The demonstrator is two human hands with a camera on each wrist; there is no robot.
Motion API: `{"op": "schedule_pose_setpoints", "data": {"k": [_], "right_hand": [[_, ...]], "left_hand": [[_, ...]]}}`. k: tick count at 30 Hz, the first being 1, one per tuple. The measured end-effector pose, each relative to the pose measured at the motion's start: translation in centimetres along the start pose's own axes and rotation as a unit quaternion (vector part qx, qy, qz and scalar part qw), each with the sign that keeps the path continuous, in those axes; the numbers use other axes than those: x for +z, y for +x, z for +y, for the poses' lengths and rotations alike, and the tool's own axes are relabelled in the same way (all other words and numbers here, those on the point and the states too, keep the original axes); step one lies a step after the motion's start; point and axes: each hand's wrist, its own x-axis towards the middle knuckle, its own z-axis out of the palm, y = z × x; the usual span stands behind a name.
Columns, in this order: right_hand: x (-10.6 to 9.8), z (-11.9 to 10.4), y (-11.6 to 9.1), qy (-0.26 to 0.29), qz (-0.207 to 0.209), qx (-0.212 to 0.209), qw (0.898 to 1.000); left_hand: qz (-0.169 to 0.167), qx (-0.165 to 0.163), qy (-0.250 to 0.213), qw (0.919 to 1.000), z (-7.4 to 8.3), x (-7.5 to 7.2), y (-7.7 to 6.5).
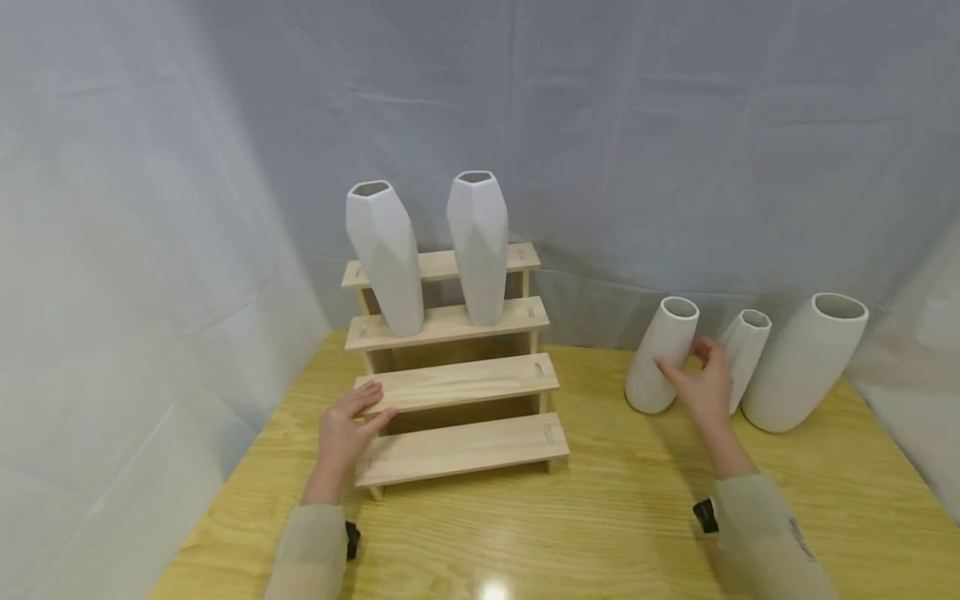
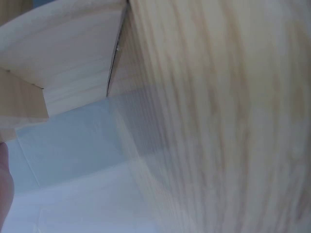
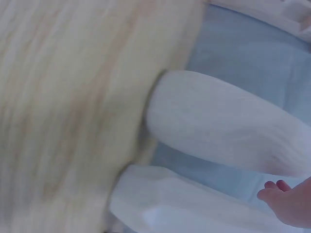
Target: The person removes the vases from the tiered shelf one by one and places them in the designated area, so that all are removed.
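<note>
My left hand (image 1: 345, 429) is at the left end of a stepped wooden stand (image 1: 465, 382). Its fingers rest on the second tread from the bottom, with the thumb by the front edge. In the left wrist view, only a bit of skin shows beside the stand's side panel (image 2: 68, 53). At the right, my right hand (image 1: 705, 387) reaches to a smooth white vase (image 1: 660, 358). The thumb lies across that vase's front and the other fingers are spread off to its right. In the right wrist view, the vase (image 3: 218, 121) stands beside the loosely bent fingers.
Two faceted white vases (image 1: 386, 258) stand on the stand's second tread from the top. Right of my right hand are a slim ribbed vase (image 1: 746, 354) and a large smooth vase (image 1: 798, 367). Pale sheeting (image 1: 637, 150) hangs behind the wooden table (image 1: 600, 517).
</note>
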Motion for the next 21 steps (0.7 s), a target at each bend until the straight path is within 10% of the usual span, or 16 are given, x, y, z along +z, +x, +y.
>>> {"op": "schedule_pose_setpoints", "data": {"k": [21], "right_hand": [[-0.6,-5.0,-1.3,0.001,-0.087,-0.047,0.995]], "left_hand": [[-0.01,-0.029,0.004,0.9995,0.1,0.0,-0.1]]}}
